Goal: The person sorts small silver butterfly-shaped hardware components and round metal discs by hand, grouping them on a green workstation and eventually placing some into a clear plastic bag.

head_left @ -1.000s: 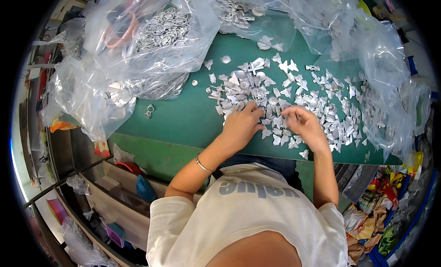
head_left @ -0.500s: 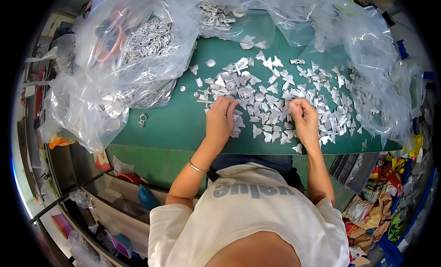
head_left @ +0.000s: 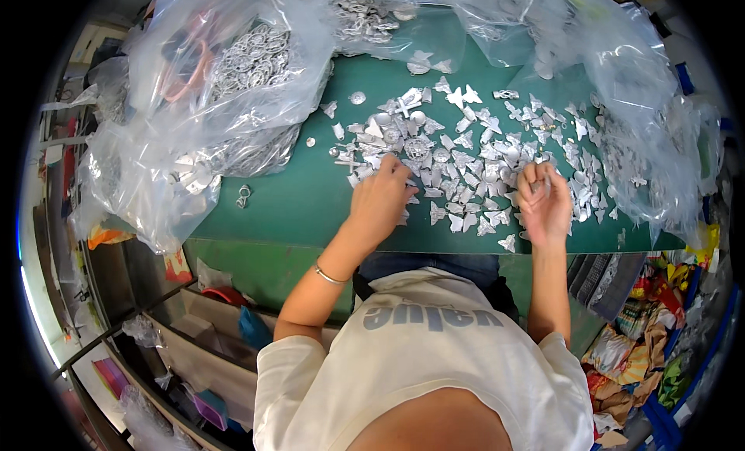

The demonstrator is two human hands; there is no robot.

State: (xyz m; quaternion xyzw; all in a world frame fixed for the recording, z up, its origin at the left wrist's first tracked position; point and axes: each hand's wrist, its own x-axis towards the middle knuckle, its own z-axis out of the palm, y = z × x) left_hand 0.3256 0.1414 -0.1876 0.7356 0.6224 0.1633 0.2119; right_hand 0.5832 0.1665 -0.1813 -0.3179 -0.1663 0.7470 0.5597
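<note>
Small silver-grey metal charms (head_left: 466, 168), many of them butterfly-shaped, lie in a loose spread on the green table (head_left: 303, 210). Over the left side of this spread is my left hand (head_left: 380, 199), back upward, its bent fingers down among the pieces; what they grip is hidden. A round openwork charm (head_left: 417, 148) and a cross-shaped charm (head_left: 405, 106) lie beyond it. My right hand (head_left: 547, 207) is at the right part of the spread, palm partly turned up. Its fingers curl in toward the thumb, and any piece inside is too small to make out.
A large clear plastic bag (head_left: 252, 71) of grey metal pieces stands at the left; another bag (head_left: 365, 24) lies at the back. More clear plastic (head_left: 640, 133) covers pieces at the right. A few stray pieces (head_left: 244, 196) lie left. Drawers (head_left: 209, 335) open below the table.
My right hand has moved right and turned its palm up more. My left hand has shifted slightly, its fingers reaching a little farther over the charms.
</note>
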